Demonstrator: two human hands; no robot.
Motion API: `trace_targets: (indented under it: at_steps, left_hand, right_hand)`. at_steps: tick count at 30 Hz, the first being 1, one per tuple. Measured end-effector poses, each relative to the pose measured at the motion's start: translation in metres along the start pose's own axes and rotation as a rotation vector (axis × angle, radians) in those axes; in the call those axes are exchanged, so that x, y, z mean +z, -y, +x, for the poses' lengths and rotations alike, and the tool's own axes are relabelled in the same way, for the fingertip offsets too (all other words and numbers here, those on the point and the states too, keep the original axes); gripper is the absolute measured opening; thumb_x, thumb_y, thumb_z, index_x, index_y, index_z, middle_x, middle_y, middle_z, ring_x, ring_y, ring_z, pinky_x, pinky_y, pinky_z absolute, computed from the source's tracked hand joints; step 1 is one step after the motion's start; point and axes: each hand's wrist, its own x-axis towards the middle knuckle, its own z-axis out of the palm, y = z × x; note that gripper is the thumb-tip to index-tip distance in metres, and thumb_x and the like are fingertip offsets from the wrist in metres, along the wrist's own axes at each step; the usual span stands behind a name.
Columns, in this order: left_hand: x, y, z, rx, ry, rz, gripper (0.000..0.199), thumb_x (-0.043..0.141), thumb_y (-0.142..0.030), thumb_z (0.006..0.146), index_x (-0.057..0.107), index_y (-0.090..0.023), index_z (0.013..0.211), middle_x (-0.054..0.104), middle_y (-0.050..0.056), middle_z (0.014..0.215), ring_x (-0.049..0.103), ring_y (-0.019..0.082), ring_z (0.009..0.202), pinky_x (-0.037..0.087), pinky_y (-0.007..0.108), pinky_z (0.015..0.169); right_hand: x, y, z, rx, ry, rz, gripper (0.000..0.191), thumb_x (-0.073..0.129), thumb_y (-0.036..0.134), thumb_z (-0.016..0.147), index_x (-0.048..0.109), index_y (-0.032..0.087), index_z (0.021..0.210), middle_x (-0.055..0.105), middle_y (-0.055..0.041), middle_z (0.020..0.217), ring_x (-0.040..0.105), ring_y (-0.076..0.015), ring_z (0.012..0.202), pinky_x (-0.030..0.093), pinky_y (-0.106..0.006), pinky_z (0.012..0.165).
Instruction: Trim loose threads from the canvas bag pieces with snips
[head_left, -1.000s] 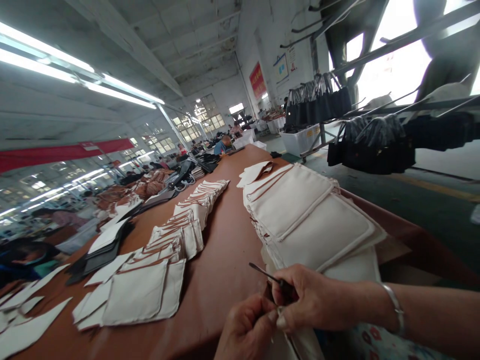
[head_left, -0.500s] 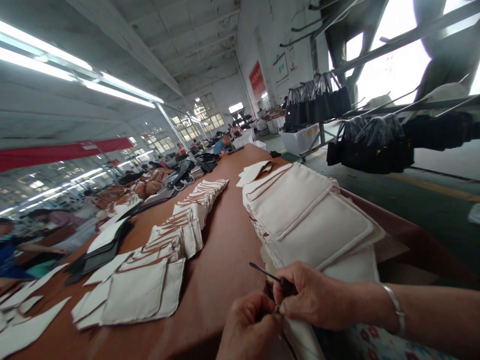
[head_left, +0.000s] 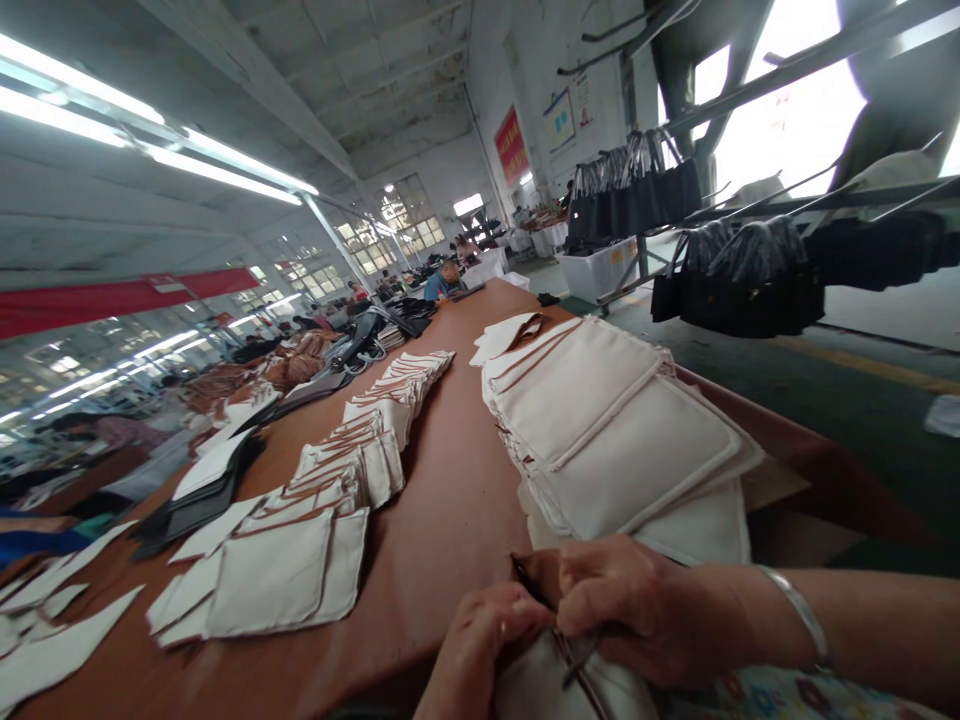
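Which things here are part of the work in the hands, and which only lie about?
In hand: right hand with thin dark tool; left hand on cream fabric piece.
Lying about: stacked cream panels, row of pockets, hanging black bags.

A single head-worn camera is looking forward and slightly down along a long brown table (head_left: 450, 500), from its near end toward the far wall of a factory hall. It is sitting very close to the left hand (head_left: 480, 645) and right hand (head_left: 637, 610), which are filling the bottom edge. The wide lens is bending the ceiling lights and is probably tilting the scene a little. No second view is sharing this scene.
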Motion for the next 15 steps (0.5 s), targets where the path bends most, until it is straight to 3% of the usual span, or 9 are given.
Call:
trace_targets:
  at_steps: [3,7,11,13,15]
  left_hand:
    - [-0.002,0.008,0.004,-0.019,0.031,-0.006,0.056,0.070,-0.068,0.064,0.065,-0.013,0.064,0.052,0.001,0.056,0.041,0.012,0.052,0.024,0.026,0.052]
    - [-0.001,0.009,0.007,0.025,0.104,0.141,0.055,0.075,-0.066,0.063,0.058,-0.014,0.067,0.044,-0.004,0.054,0.031,0.007,0.049,0.017,0.024,0.050]
    - [0.005,-0.002,-0.003,0.155,0.108,0.342,0.054,0.070,-0.066,0.070,0.057,-0.014,0.070,0.045,-0.002,0.062,0.032,0.009,0.056,0.019,0.025,0.052]
    - [0.008,-0.009,-0.009,0.206,0.106,0.432,0.052,0.065,-0.066,0.074,0.055,-0.015,0.069,0.043,-0.003,0.062,0.033,0.010,0.057,0.022,0.026,0.053]
    - [0.009,-0.014,-0.014,0.278,0.092,0.509,0.049,0.060,-0.064,0.079,0.053,-0.017,0.068,0.043,-0.003,0.064,0.035,0.011,0.059,0.025,0.026,0.056]
  right_hand:
    - [-0.006,0.001,-0.001,-0.038,0.023,-0.060,0.019,0.050,0.006,0.076,0.057,0.019,0.087,0.057,-0.0061,0.088,0.056,-0.0172,0.085,0.045,-0.025,0.077]
    - [-0.008,0.002,0.000,-0.082,0.000,-0.089,0.015,0.047,0.009,0.080,0.056,0.020,0.084,0.054,-0.0051,0.083,0.053,-0.0156,0.077,0.043,-0.024,0.071]
    - [-0.005,-0.003,-0.008,-0.050,0.030,-0.015,0.009,0.049,0.013,0.080,0.055,0.020,0.080,0.053,-0.0044,0.081,0.052,-0.0157,0.077,0.043,-0.025,0.072]
    - [-0.006,-0.005,-0.012,0.018,0.000,0.126,0.008,0.056,0.018,0.080,0.055,0.019,0.088,0.054,-0.0041,0.085,0.051,-0.0151,0.075,0.044,-0.025,0.071]
    - [-0.010,-0.003,-0.012,0.202,-0.025,0.323,0.016,0.060,0.026,0.084,0.055,0.017,0.096,0.054,-0.0024,0.085,0.049,-0.0136,0.073,0.042,-0.024,0.068]
